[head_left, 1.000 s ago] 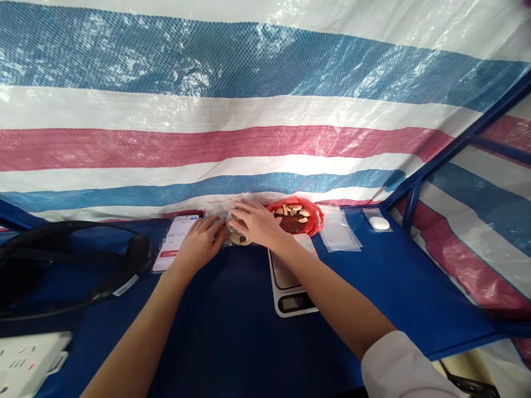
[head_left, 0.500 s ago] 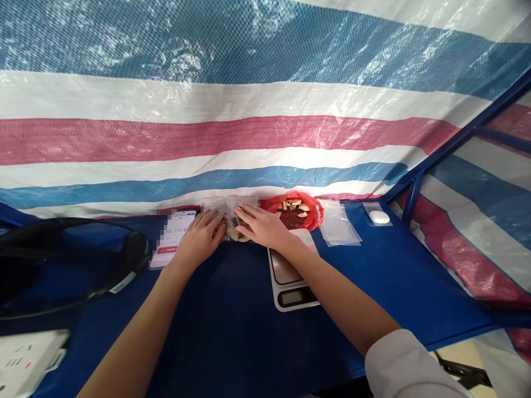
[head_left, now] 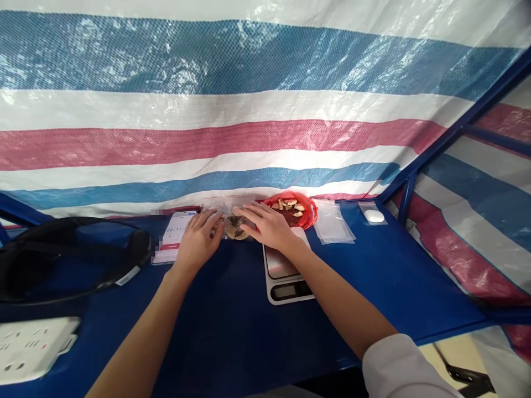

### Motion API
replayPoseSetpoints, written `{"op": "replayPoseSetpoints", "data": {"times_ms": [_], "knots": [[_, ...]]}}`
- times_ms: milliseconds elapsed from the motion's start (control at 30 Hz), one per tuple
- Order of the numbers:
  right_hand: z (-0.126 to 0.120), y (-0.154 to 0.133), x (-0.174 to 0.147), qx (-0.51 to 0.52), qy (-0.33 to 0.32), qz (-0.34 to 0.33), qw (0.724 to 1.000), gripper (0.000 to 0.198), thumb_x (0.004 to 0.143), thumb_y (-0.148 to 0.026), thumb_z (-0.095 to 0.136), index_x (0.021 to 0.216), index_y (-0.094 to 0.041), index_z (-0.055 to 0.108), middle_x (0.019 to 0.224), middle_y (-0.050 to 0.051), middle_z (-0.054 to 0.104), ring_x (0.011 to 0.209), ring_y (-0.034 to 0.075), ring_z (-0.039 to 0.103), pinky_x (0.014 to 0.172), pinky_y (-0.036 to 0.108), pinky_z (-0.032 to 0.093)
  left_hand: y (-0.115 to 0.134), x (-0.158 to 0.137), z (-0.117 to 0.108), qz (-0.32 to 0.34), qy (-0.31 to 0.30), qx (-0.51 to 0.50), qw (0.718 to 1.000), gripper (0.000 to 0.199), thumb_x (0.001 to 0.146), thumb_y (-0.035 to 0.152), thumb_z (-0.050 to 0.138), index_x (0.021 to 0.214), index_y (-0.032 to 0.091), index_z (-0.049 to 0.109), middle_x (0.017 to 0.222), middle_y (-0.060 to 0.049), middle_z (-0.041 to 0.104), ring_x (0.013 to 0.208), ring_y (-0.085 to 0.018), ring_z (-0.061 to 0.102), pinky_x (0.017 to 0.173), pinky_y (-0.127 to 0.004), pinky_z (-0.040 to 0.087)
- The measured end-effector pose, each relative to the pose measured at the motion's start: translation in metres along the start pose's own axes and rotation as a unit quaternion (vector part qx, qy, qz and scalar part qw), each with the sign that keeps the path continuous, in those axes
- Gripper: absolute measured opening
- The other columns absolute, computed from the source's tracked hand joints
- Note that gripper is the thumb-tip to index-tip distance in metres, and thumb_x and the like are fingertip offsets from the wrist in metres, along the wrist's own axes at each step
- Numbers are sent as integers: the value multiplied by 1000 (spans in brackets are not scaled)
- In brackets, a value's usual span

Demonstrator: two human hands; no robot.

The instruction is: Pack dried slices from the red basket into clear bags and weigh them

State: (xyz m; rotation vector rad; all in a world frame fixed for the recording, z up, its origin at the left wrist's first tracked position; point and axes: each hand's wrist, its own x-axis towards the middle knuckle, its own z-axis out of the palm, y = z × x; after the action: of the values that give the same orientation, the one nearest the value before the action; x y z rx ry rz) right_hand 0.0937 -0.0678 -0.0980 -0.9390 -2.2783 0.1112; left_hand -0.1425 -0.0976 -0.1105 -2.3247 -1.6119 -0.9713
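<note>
A clear plastic bag (head_left: 236,231) with brownish dried slices lies at the back of the blue table, against the striped sheet. My left hand (head_left: 199,236) rests on its left side, fingers spread and slightly bent. From the right, my right hand (head_left: 269,226) reaches over the same bag with its fingers stretched apart, fingertips on the plastic. Neither hand grips the bag. Below my right wrist is a white kitchen scale (head_left: 279,272), partly covered by the forearm. A red plastic bag (head_left: 312,213), open at the top, holds pale dried slices just behind it.
Left of my left hand lies a phone (head_left: 176,232) showing a timer. A black headset (head_left: 139,249) and a white power strip (head_left: 37,354) are farther left. Flat clear bags (head_left: 336,226) lie right of the red bag, and a white rounded object (head_left: 374,216) sits beyond them.
The view has shifted slightly. My hands stay over the bag, with the fingers moved a little and more of the dried slices showing between them.
</note>
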Motion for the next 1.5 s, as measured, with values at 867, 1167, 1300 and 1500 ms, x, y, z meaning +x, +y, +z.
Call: {"op": "replayPoseSetpoints", "data": {"times_ms": [867,1167,1300,1500], "knots": [[-68,79,-182,-141,-66,197,968,48,103,-40,48,144,-19,61,154,12,54,148,34,45,124,53,36,84,-58,44,5,-116,47,992,48,102,40,40,136,19,66,154,-15,54,145,-35,49,119,-59,38],[-70,77,-180,-147,-95,203,963,48,105,-41,45,147,-21,58,159,10,49,151,33,41,125,54,32,83,-58,47,-8,-149,41,988,50,103,40,39,143,20,61,160,-12,46,151,-34,39,122,-59,34],[-72,75,-179,-151,-104,206,961,49,105,-40,44,148,-22,57,160,10,48,151,31,40,126,53,31,86,-59,45,-16,-162,50,985,51,103,39,39,145,18,60,160,-12,46,152,-33,38,123,-58,33],[-73,74,-178,-153,-114,210,959,50,106,-41,43,149,-20,56,160,10,47,152,31,40,126,53,30,92,-55,40,-26,-190,71,979,54,104,39,35,147,15,57,161,-12,44,153,-32,35,125,-55,31]]}}
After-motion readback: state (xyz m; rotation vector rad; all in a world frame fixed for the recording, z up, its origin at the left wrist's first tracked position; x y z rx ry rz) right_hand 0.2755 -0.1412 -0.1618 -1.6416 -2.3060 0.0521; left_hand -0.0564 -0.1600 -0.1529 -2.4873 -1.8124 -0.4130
